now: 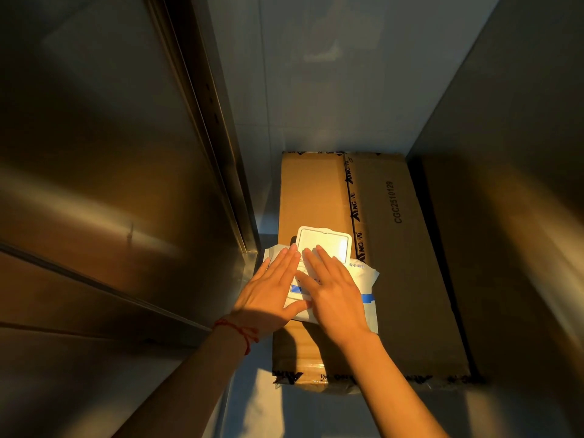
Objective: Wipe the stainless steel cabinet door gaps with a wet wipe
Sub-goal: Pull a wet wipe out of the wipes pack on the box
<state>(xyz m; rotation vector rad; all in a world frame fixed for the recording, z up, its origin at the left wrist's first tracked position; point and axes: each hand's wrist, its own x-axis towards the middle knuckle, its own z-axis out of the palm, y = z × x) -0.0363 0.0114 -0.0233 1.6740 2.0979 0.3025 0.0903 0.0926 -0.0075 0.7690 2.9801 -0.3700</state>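
Left hand (268, 289): fingers straight and together, laid flat on the left half of the wet wipe pack (363, 282), thumb spread along its near edge; a red string bracelet (240, 328) at the wrist. Right hand (335, 295): fingers straight, slightly spread, pressing flat on the middle of the same pack, fingertips reaching the hinge side of the lid (325, 243). Neither hand curls round or pinches anything. The white flip lid stands open, raised toward the far side; whether a wipe shows in the opening cannot be told, as the fingers cover it. The pack lies on the near-left part of a cardboard box (395, 248), overhanging the box's left edge slightly, its long axis running roughly left to right across the box, directly under both hands. The box lies lengthwise, running away from the person, and rests on the floor (268, 412). Stainless steel cabinet door (110, 184): just left of the box, with its vertical gap (218, 147) nearer the left hand. Judgement: a wipe is yet to be drawn out; the right hand sits nearest the opening.
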